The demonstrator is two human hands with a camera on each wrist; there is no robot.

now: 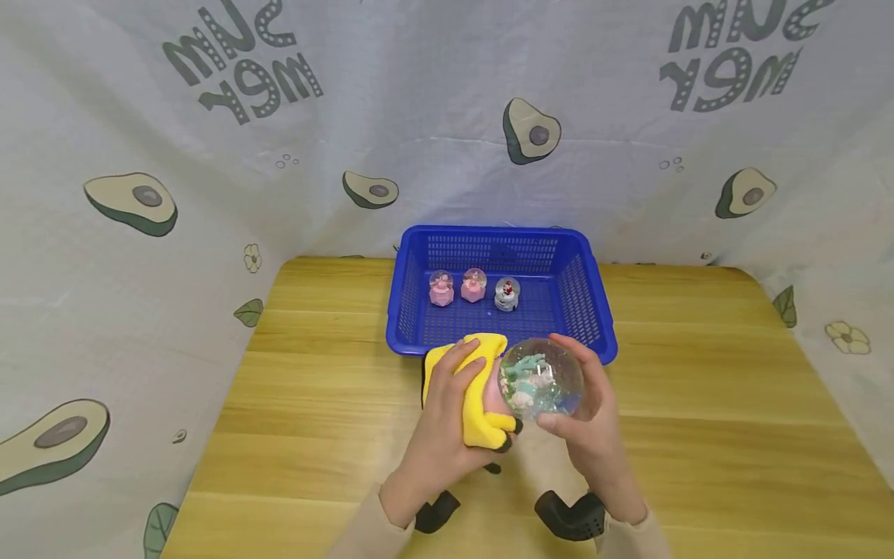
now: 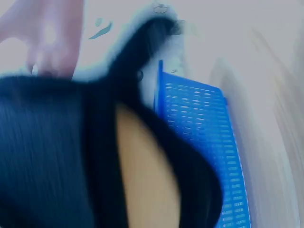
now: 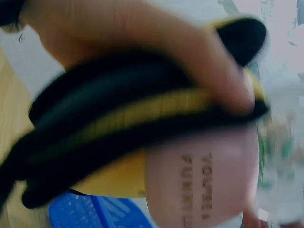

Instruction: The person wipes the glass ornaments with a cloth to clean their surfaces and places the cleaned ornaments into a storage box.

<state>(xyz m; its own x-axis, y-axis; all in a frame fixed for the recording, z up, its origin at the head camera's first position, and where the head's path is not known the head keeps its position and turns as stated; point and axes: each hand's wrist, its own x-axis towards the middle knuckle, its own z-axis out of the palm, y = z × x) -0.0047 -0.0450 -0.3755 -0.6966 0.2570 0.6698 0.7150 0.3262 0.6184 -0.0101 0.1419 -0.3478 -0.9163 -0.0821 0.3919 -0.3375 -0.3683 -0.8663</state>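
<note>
A large snow globe (image 1: 548, 376) is held tilted on its side just in front of the basket, its clear dome to the right and its pink base to the left. Small green and white figures show inside the dome. My right hand (image 1: 599, 431) grips the dome, thumb below and fingers above. Folded yellow cloth (image 1: 478, 419) with black parts is gripped in my left hand (image 1: 440, 427) and wraps the base. Lettering shows on the pink base (image 3: 204, 175) in the right wrist view. Dark, blurred cloth (image 2: 133, 61) fills much of the left wrist view.
A blue plastic basket (image 1: 606, 334) stands at the back of the wooden table (image 1: 314, 388). Inside sit two small pink snow globes (image 1: 441, 291) and a small white one (image 1: 507, 296) with a red figure. A printed curtain (image 1: 433, 93) hangs behind and at both sides.
</note>
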